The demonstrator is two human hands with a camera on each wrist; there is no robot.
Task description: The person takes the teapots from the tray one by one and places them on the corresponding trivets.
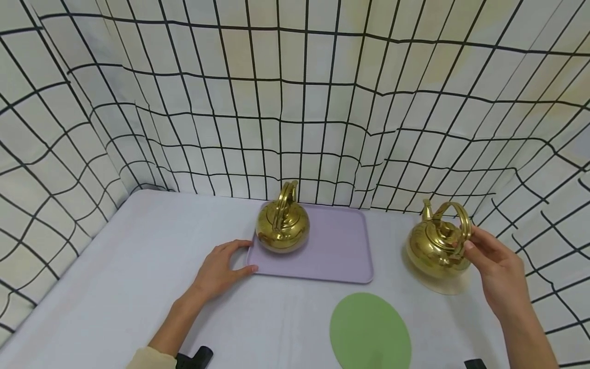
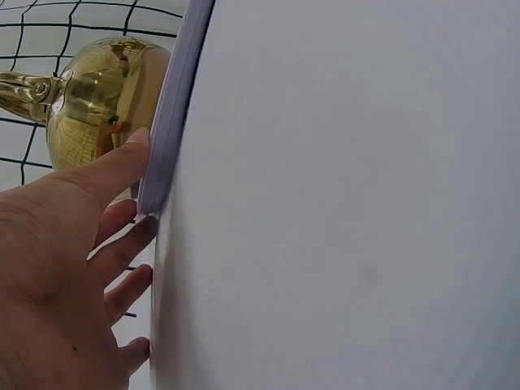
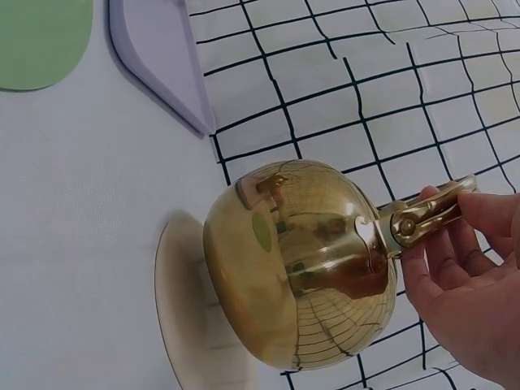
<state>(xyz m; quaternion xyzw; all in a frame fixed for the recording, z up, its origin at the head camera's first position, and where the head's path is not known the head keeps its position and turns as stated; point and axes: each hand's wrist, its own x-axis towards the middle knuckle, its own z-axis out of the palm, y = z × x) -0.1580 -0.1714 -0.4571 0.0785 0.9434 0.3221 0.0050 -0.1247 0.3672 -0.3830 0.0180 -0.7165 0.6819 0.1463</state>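
Note:
A round brass kettle point(image 1: 438, 248) stands out at the right, its spout pointing away. My right hand point(image 1: 504, 274) grips the kettle's arched handle, thumb and fingers wrapped about it. In the right wrist view the kettle's base looks raised a little off a round beige mat point(image 3: 183, 301). A second brass kettle point(image 1: 283, 228) rests on the left part of a lilac tray point(image 1: 338, 246). My left hand point(image 1: 218, 269) is at the tray's left end. Its thumb touches the front left corner, and its forefinger reaches the left edge; the fingers are spread.
A green round mat point(image 1: 371, 330) lies on the white table point(image 1: 138, 256) in front of the tray. White walls with a black grid point(image 1: 295, 102) close off the back and both sides. Dark straps or devices show at the lower edge near both wrists.

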